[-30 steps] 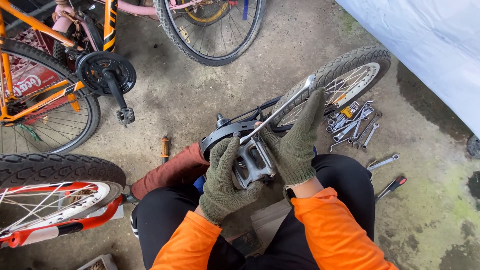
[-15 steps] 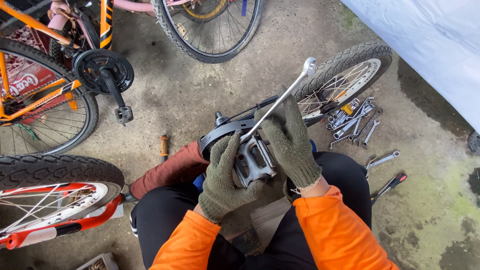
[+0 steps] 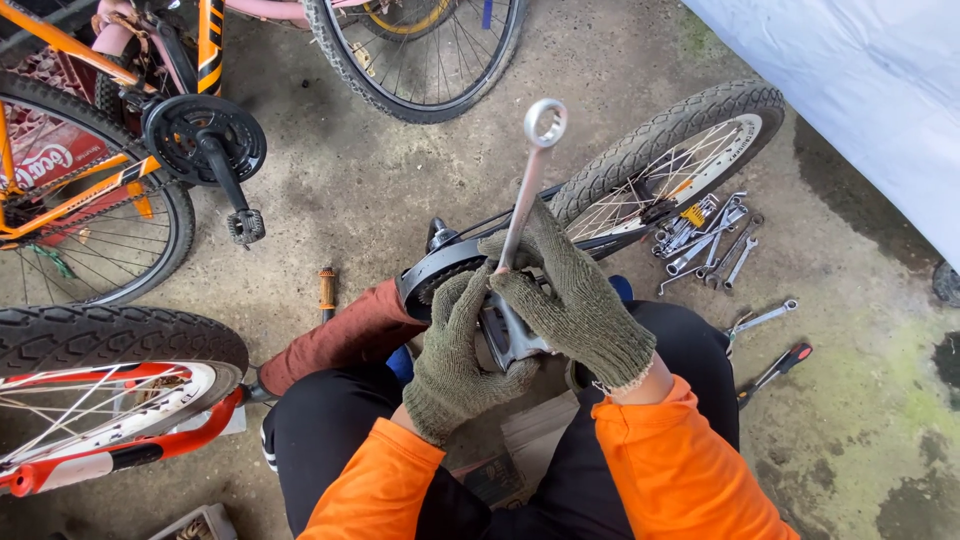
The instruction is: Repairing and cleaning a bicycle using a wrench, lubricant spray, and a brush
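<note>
Wrench (image 3: 530,180) near upright, ring end up; right hand (image 3: 580,300) fingers clamp shaft, left hand (image 3: 455,350) grips pedal (image 3: 510,335).

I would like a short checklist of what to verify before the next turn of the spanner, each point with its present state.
1. Right hand closed around the ring spanner: ok.
2. Left hand bracing the pedal: ok.
3. Lower spanner end seated on the fastener: cannot tell, gloves hide it.
4. Free space around the raised ring end: ok.
5. Spare spanners lying close on the floor: ok.
</note>
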